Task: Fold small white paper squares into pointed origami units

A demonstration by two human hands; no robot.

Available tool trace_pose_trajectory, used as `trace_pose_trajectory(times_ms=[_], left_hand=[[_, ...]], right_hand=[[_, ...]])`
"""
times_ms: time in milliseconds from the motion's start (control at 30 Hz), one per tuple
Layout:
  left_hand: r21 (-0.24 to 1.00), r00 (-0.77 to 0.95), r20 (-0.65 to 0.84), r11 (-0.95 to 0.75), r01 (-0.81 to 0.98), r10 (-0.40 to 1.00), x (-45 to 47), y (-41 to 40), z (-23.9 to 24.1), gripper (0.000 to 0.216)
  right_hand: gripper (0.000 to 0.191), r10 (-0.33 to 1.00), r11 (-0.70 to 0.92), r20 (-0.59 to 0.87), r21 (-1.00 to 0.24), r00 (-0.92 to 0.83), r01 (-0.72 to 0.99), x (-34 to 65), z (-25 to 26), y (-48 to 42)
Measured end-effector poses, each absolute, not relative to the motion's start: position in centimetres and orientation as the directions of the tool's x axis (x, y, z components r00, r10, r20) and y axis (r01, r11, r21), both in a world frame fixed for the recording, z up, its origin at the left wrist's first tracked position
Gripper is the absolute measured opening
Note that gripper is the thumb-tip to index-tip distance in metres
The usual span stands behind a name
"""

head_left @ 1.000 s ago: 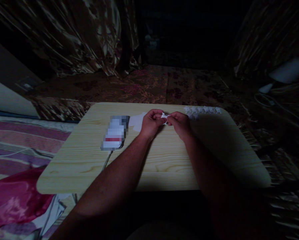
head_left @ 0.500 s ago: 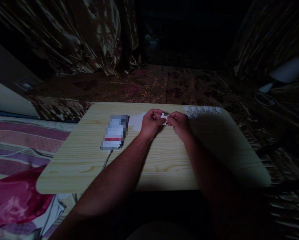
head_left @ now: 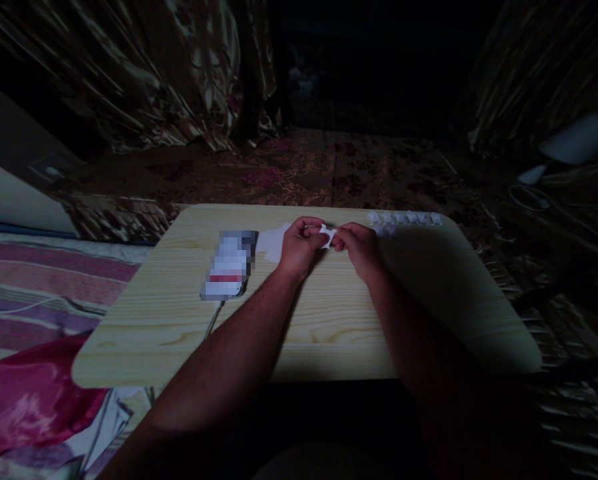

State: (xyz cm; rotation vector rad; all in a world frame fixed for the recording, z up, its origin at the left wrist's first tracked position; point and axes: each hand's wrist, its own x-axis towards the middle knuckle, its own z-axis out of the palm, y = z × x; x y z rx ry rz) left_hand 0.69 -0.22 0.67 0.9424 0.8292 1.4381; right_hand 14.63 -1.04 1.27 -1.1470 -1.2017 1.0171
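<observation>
Between my two hands is a small piece of folded white paper (head_left: pixel 327 236) with pointed corners. My left hand (head_left: pixel 301 245) pinches it between thumb and fingers from the left. My right hand (head_left: pixel 357 245) has its thumb and forefinger closed at the paper's right edge. Flat white paper (head_left: pixel 271 243) lies on the table just left of my left hand and is partly covered by it. Several small folded white paper pieces (head_left: pixel 401 218) stand in a row near the far right edge, with a few more in shadow (head_left: pixel 386 231) beside my right hand.
A pixelated phone (head_left: pixel 226 265) with a cable (head_left: pixel 213 320) lies on the left of the light wooden table (head_left: pixel 329 333). Striped bedding (head_left: pixel 53 280) and a shiny pink cloth (head_left: pixel 33 400) are on the left. A white lamp (head_left: pixel 579 139) stands at the right, beyond the table.
The folded paper has tilted and shifted slightly left, so more of its white face shows. My right fingertips have moved a little, with both hands still close together.
</observation>
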Motion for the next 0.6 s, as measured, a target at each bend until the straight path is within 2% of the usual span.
trace_pose_trajectory(times_ms=[133, 600], left_hand=[[0.904, -0.009, 0.070, -0.067, -0.422, 0.998, 0.67, -0.24, 0.76, 0.041], [0.916, 0.024, 0.083, -0.067, -0.396, 0.996, 0.80, -0.43, 0.67, 0.046]], right_hand=[[0.015, 0.983, 0.150, 0.148, -0.989, 0.104, -0.010, 14.82, 1.07, -0.95], [0.014, 0.979, 0.172, 0.184, -0.977, 0.088, 0.127, 14.49, 1.19, -1.17]])
